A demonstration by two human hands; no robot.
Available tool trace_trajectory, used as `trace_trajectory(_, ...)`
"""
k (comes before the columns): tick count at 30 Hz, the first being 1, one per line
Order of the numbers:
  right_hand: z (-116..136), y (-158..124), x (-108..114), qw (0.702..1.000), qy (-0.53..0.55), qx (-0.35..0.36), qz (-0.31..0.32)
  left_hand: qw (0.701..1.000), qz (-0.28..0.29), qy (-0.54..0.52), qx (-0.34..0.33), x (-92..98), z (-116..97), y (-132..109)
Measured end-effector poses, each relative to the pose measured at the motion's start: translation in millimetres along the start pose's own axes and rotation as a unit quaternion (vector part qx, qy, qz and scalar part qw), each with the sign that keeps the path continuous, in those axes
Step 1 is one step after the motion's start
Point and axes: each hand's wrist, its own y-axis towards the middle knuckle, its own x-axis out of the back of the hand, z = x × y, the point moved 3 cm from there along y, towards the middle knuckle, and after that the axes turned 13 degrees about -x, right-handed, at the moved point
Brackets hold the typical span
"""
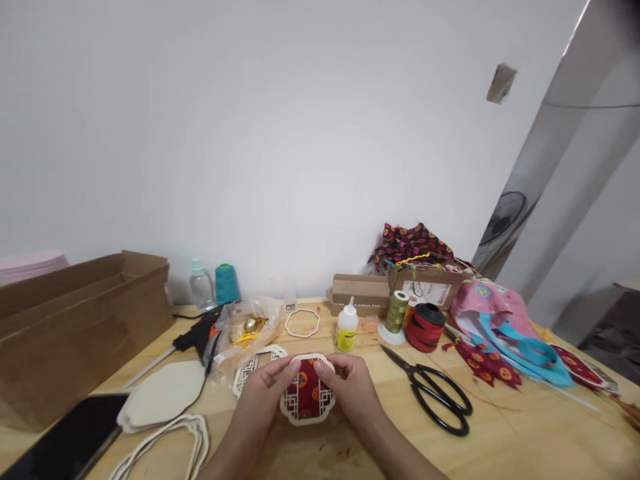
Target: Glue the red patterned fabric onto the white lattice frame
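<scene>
Between both hands is a wooden lattice frame [307,420] with scalloped edges, backed by dark red patterned fabric [307,387]. My left hand [270,387] grips its left edge, thumb on the front near the top. On the opposite edge, my right hand [353,383] holds it the same way, thumb on the upper right. The fingers behind the piece are hidden. Partly behind my left hand lies another pale lattice frame [243,373]. A white glue bottle [346,328] with a yellow label stands just beyond the held piece.
Black scissors [430,387] lie to the right, near red thread [425,328] and green thread [397,312]. Leftward are pale wooden panels [160,395], thin frames [165,447], a phone [65,437], a glue gun [195,337] and a cardboard box [80,333]. Pink and blue cloth [500,320] sits far right.
</scene>
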Motion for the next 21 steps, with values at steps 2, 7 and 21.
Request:
trace_trajectory(2, 0.6, -0.6, -0.4, 1.0, -0.014, 0.01, -0.008, 1.0, 0.001, -0.003, 0.007, 1.0, 0.8, 0.6)
trace_trajectory(7, 8.6, -4.1, 9.0, 0.99, -0.074, 0.087, -0.078, 0.999, -0.029, -0.046, 0.002, -2.0, 4.8, 1.5)
trace_trajectory(21, 25.1, -38.9, -20.0, 0.821, -0.341, 0.457, -0.021, 0.944, -0.032, -0.301, 0.129, -17.4, -1.9, -14.1)
